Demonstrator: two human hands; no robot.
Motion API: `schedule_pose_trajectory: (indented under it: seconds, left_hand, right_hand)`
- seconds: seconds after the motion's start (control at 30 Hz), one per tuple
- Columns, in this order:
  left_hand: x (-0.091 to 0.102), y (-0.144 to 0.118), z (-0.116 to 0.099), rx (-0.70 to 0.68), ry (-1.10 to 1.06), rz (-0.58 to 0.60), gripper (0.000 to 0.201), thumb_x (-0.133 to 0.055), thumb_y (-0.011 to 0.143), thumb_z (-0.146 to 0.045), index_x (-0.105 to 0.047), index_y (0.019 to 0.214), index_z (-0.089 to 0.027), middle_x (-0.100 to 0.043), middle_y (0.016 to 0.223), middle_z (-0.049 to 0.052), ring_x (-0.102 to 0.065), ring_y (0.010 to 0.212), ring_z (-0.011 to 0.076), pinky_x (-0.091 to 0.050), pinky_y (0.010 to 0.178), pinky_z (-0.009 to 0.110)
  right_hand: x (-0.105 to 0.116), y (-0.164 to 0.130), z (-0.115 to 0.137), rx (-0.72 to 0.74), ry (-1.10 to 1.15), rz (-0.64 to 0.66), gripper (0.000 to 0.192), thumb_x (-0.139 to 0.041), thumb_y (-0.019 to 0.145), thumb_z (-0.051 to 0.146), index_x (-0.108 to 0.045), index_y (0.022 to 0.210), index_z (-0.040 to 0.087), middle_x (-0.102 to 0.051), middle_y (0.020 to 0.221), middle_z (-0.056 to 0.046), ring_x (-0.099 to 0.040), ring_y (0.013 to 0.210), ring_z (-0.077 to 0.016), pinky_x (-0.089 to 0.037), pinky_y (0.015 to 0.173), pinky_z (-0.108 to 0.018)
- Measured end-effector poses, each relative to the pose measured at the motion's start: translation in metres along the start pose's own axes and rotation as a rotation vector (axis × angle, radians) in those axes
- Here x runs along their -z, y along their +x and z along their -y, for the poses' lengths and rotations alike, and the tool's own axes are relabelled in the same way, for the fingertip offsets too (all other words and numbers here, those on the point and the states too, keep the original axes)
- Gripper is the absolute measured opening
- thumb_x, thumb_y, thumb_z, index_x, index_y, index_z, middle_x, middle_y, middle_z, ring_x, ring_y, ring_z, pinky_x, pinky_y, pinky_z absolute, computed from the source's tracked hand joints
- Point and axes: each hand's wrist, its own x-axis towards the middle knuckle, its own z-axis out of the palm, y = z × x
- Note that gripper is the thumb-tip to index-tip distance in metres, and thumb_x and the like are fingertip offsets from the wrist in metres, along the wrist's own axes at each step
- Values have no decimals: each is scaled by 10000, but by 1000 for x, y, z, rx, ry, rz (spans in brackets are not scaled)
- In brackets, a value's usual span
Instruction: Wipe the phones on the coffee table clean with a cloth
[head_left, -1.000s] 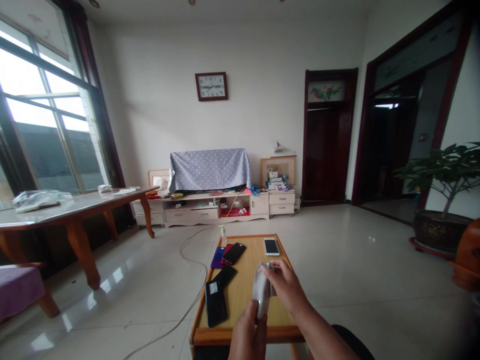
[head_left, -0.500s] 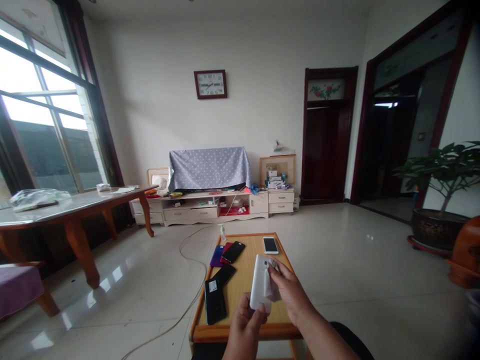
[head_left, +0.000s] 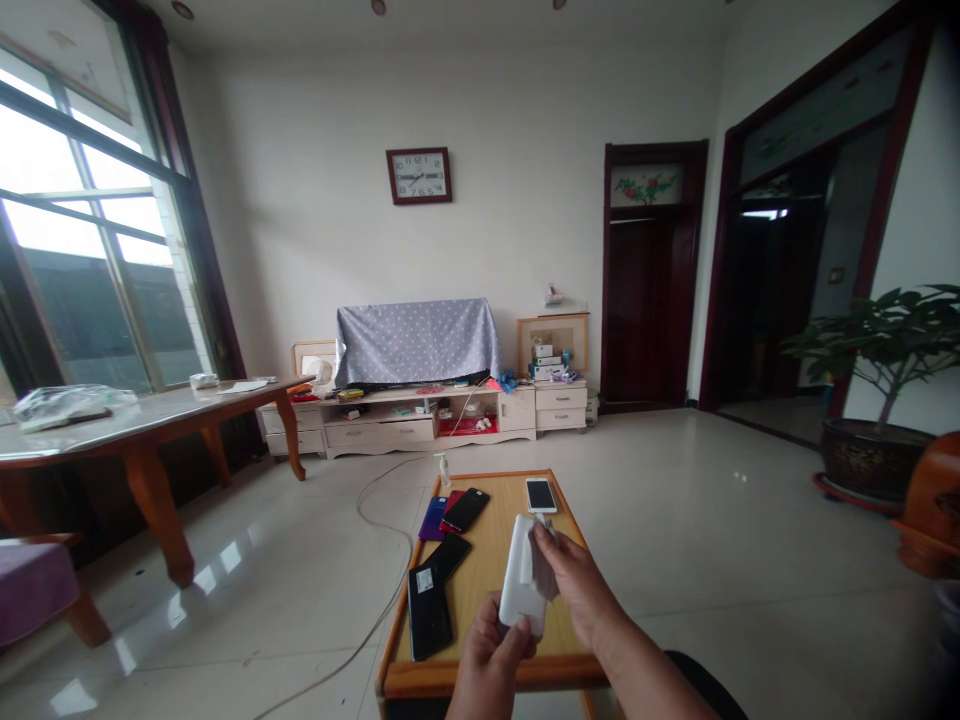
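The left hand (head_left: 491, 655) grips the bottom end of a white phone (head_left: 519, 578), thumb curled over its lower edge. The right hand (head_left: 574, 585) presses a small crumpled cloth (head_left: 541, 570), pale and soft-looking, against the phone's upper right side, fingers closed on the cloth. The phone is a smooth, glossy slab with rounded corners; it is held in the air just above the near part of a low table (head_left: 491, 585). Its long axis runs away from the person, with the top end pointing toward the far edge of the table and tipped slightly to the right.

The table is a flat rectangle of light matte wood with a raised orange-brown rim. On its left side, beside the held phone, lie two black phones (head_left: 435, 600), flat and shiny, one bearing a small white sticker. At the far left corner of the table sit a purple phone (head_left: 433, 519), a red one partly covered, and another black phone (head_left: 466, 509) on top of it. A white phone with a dark screen (head_left: 541, 495) lies at the far right corner. A small clear bottle (head_left: 445, 470) stands at the far edge, and a pale cable (head_left: 375, 590) curls over the glossy tiled floor left of the table.
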Motion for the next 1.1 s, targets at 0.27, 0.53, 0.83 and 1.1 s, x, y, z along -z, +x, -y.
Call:
schedule_pose_trajectory:
  seconds: [0.27, 0.53, 0.83, 1.1]
  left_hand:
    - [2, 2, -1, -33, 11, -5, 302, -734, 863, -456, -620, 964, -195, -583, 791, -19, -469, 715, 104, -402, 704, 256]
    - [0, 2, -2, 77, -77, -73, 337, -792, 806, -457, -637, 953, -196, -624, 817, -4, -540, 756, 122, -436, 739, 267]
    - [4, 3, -7, 107, -186, -109, 305, -785, 837, -402, -633, 998, -194, -648, 855, 10, -576, 790, 122, -459, 771, 277]
    - [-3, 4, -8, 134, -228, -105, 321, -818, 799, -400, -641, 974, -199, -651, 839, 4, -569, 765, 113, -448, 748, 261]
  right_hand:
    - [-8, -17, -9, -81, -10, 126, 540, -760, 768, 689, -709, 1018, 214, -731, 909, -50, -633, 831, -228, -446, 677, -305]
    - [6, -2, -11, -6, -39, 8, 548, -738, 739, 746, -702, 838, 208, -681, 776, -12, -563, 745, -187, -401, 680, -296]
    - [3, -7, 4, -12, -44, 138, 558, -775, 725, 708, -763, 933, 190, -741, 865, -49, -605, 807, -216, -416, 711, -312]
    - [15, -2, 8, 12, -81, 112, 582, -733, 749, 741, -765, 933, 190, -743, 877, -42, -583, 811, -204, -393, 711, -305]
